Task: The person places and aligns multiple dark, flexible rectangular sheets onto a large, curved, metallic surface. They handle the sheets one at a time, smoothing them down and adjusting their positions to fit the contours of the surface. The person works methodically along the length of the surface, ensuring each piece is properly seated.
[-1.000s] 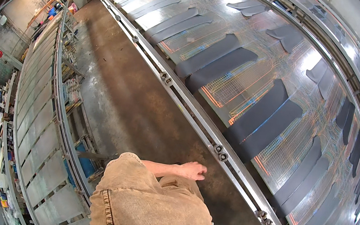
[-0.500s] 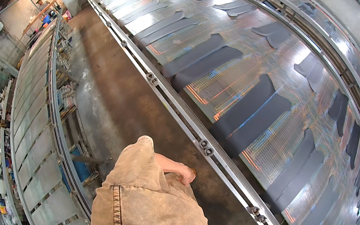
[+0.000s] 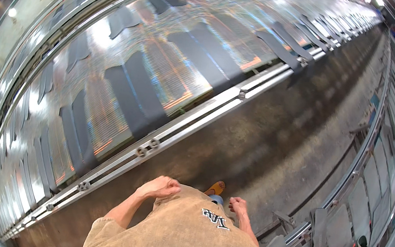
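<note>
Both hands rest on a tan, washed-looking shirt point(image 3: 185, 235): left hand point(image 3: 160, 188) grip loosely curled, right hand point(image 3: 237, 205) fisted, holding nothing

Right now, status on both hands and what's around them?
Left hand empty, loosely curled at the tan shirt. Right hand empty, fist-like. Nearest: long metal rail of the shiny panel line; concrete floor ahead.

Tan washed short-sleeved T-shirt point(image 3: 190, 236), orange shoe point(image 3: 215, 187)
</note>
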A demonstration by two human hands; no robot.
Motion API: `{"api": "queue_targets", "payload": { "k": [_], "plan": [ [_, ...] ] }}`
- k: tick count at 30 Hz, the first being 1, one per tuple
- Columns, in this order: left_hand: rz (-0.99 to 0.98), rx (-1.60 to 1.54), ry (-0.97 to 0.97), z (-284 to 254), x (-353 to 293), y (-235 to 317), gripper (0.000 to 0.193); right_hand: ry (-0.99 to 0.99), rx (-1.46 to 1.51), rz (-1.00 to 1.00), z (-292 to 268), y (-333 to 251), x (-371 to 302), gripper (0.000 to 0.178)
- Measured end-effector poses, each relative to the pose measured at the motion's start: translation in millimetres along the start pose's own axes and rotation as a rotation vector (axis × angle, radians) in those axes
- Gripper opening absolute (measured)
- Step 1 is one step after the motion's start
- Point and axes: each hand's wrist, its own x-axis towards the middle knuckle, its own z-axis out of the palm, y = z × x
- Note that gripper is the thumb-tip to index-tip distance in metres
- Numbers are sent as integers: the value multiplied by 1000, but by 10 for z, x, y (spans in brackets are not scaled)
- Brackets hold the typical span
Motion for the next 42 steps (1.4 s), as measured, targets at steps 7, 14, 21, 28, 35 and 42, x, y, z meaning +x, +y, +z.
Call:
{"api": "queue_targets", "payload": {
  "k": [7, 14, 21, 28, 35, 42],
  "plan": [
    [240, 57, -95, -247, 810, 1288, 44, 239, 317, 50, -1008, -16, 50, 25],
    [268, -232, -152, -433, 1773, 1967, 45, 209, 385, 77, -1286, -636, 368, 28],
    [412, -504, -80, -1085, 3178, 2526, 41, 227, 355, 54, -1643, -2026, 661, 30],
    [445, -482, 195, -1946, 4073, 2967, 39, 199, 388, -156, -2263, -3174, 1364, 32],
    [204, -931, 247, -2018, 4576, 3151, 33, 139, 383, -550, -2696, -4548, 2118, 62],
    [-6, -1154, 514, -1934, 5155, 3396, 33, -168, 299, -594, -2915, -5385, 2613, 67]
  ]
}}
